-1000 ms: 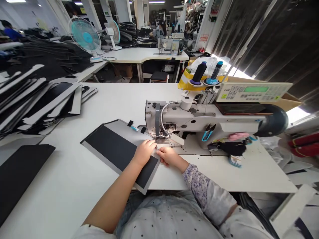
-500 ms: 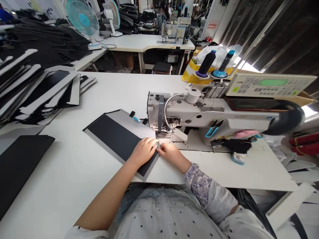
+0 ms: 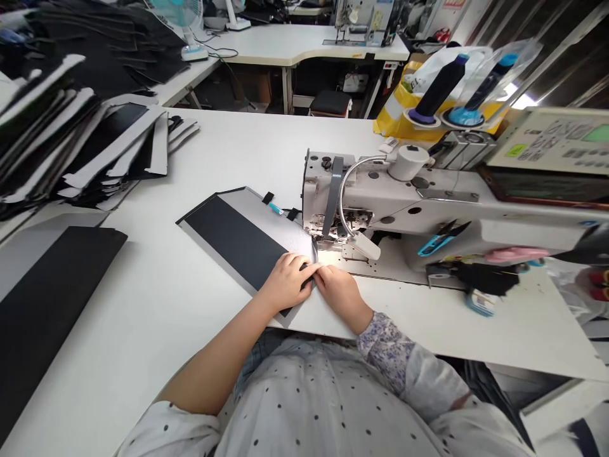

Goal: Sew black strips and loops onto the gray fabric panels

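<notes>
A black-and-grey fabric panel (image 3: 238,238) lies slantwise on the white table, its right edge beside the needle area of a sewing machine (image 3: 385,190). My left hand (image 3: 288,282) rests over the panel's near right end, its fingers bent and its thumb stretched to the edge. Pressed against that same edge, my right hand (image 3: 340,292) has its fingers closed in a pinch. The hands touch at the thumb and fingertips. What lies under the fingers is partly hidden. A small light-blue tool (image 3: 276,208) sits at the panel's far edge.
Stacked grey and black panels (image 3: 95,143) stand at the left, with another black panel (image 3: 66,298) nearer. Thread snips (image 3: 442,240) hang on the machine's body. Thread cones (image 3: 440,89) rise behind it. A fan (image 3: 190,32) stands at the back.
The camera view has tilted down and turned left. My left hand has slid nearer the panel's front edge, its thumb now reaching across to my right fingers.
</notes>
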`<state>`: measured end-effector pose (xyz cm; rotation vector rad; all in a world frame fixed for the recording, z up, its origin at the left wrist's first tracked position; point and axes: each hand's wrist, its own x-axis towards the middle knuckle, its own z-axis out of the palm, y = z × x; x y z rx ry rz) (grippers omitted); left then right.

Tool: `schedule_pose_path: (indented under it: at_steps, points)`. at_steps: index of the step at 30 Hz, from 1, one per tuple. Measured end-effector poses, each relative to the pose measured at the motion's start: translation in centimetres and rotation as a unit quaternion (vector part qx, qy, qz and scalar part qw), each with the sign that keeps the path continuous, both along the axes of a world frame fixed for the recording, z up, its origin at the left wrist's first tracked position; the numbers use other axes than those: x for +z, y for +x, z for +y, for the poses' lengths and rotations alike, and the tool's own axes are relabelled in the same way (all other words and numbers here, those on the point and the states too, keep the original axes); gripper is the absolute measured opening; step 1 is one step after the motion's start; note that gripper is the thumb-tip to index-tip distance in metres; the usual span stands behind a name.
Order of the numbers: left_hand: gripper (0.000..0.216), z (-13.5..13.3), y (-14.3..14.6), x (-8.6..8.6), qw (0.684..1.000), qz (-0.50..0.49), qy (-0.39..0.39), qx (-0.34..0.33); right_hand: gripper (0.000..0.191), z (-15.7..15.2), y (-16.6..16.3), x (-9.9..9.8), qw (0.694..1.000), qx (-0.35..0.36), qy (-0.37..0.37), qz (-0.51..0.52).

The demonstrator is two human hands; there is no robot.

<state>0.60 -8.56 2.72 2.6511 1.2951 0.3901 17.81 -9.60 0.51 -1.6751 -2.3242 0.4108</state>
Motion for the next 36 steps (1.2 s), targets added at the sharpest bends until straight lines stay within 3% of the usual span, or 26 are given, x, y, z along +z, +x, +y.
schedule_pose_path:
  at_steps: [5, 13, 19, 27, 36]
  points:
    - [0.036, 0.6, -0.3, -0.6, 1.000, -0.013, 0.010, -0.005, 0.026, -0.2, 0.1, -0.3, 0.998, 0.027, 0.042, -0.033]
    - [0.030, 3.4, -0.5, -0.9, 0.999, -0.023, 0.029, 0.005, 0.029, 2.3, 0.4, -0.4, 0.995, 0.040, 0.090, 0.005]
    - [0.026, 5.8, -0.3, -1.5, 0.996, -0.033, 0.064, 0.059, 0.032, 4.4, 0.0, -0.5, 0.998, 0.013, 0.051, 0.026]
    - [0.014, 9.0, -0.4, -2.0, 0.995, 0.011, 0.064, 0.075, 0.036, 5.8, -0.5, -1.4, 0.999, -0.025, 0.020, 0.033]
    - [0.017, 9.3, -0.1, -2.3, 0.993, 0.014, 0.082, 0.086, 0.034, 5.6, -0.4, -1.4, 0.997, -0.045, 0.017, 0.062]
